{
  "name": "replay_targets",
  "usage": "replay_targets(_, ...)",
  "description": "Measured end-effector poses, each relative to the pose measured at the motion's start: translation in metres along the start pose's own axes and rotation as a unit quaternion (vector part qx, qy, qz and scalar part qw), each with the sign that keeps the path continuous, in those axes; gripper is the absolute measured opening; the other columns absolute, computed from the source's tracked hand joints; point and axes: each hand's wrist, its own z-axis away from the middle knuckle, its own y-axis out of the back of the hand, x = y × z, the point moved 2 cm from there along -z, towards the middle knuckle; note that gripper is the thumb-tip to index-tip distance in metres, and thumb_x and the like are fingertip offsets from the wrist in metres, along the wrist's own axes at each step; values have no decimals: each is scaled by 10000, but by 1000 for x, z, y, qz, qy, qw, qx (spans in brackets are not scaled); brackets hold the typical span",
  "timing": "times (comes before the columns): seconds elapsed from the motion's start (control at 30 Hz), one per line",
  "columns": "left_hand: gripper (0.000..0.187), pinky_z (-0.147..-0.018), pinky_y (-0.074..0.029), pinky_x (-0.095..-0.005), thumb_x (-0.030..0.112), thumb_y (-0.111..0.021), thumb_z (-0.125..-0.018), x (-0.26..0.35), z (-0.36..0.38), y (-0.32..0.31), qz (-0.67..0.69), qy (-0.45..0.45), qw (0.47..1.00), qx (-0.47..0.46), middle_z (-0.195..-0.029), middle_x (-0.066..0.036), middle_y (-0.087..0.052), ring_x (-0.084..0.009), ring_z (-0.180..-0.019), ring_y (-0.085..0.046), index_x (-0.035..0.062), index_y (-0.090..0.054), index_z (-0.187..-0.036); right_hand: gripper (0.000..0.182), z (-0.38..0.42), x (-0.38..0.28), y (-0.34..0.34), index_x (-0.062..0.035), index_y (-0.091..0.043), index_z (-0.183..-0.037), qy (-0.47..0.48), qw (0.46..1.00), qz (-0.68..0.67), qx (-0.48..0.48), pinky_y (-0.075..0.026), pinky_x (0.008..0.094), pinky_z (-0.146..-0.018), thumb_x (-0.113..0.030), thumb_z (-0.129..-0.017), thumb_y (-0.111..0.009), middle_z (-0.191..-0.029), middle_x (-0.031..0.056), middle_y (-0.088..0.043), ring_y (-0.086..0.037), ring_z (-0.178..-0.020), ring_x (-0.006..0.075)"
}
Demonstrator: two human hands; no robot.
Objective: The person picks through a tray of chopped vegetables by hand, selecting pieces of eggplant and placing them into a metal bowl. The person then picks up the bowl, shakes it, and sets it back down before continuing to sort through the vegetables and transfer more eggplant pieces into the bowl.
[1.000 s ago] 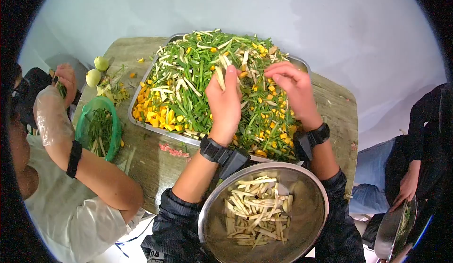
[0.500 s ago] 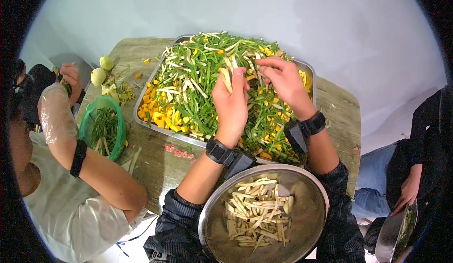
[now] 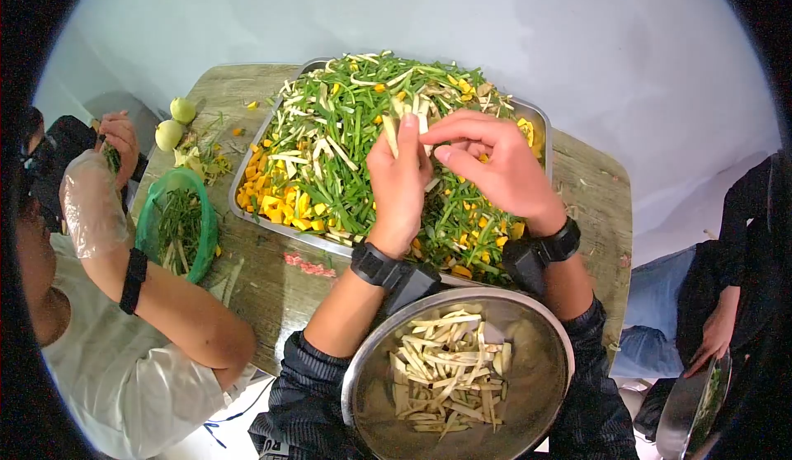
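My left hand is closed around a few pale vegetable strips, their ends poking up past the thumb. My right hand meets it from the right, its bent fingertips at the same strips. Both hands are over a large metal tray heaped with cut green stalks, pale strips and orange cubes. Below my wrists is a steel bowl holding more pale strips.
On the left, a person's gloved arm is beside a green basket of stalks. Two round pale-green vegetables sit on the wooden table. Another person's hand holds a metal pan at right.
My right hand has moved left and its fingertips now meet the strips in my left hand. The fingers have drawn closer together.
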Motion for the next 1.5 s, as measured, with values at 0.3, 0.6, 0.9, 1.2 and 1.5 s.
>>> replay_targets(0.3, 205, -438, -237, -215, 274, -632, -1013, 8, 3, 0, 26, 25, 999, -12, -675, 74, -467, -20, -499, -362, 105, -600, -902, 138, -1, 5, 14, -5, -731, -996, 17, 996, 16, -91, -492, 246, -675, -99, -928, -655, -936, 63, -701, -643, -809, 109)
replay_targets(0.6, 166, -442, -292, -214, 206, -667, -968, 84, 14, 0, -78, -9, 980, -184, -647, 66, -486, -36, -506, -443, 55, -626, -913, 246, -9, 58, 9, -17, -673, -1141, -57, 983, 172, 8, -530, 317, -736, -144, -931, -651, -1120, 122, -639, -646, -853, 196)
replay_targets(0.9, 362, -647, -526, -458, 248, -688, -903, 119, 115, -34, -323, -65, 518, -789, -877, -160, -644, -387, -776, -646, 9, -562, -1144, 279, -6, 62, 7, -7, -680, -1165, -75, 987, 144, 11, -506, 280, -735, -149, -925, -667, -1215, 92, -652, -560, -771, 114)
replay_targets(1.2, 420, -692, -519, -483, 339, -697, -863, 118, 132, -34, -267, -79, 586, -760, -847, -198, -622, -412, -774, -639, -21, -566, -1035, 289, -7, 76, 10, 44, -690, -1163, -69, 993, 94, 24, -527, 298, -811, -146, -954, -632, -1208, 104, -668, -643, -957, 159)
replay_targets(1.5, 589, -879, -539, -470, 336, -689, -913, 113, 121, -37, -292, -130, 600, -733, -1121, -248, -632, -420, -1015, -647, -46, -504, -1321, 313, 0, 37, 37, 26, -727, -1104, -111, 992, 8, 55, -530, 280, -735, -234, -958, -633, -1096, 94, -727, -657, -840, 139)
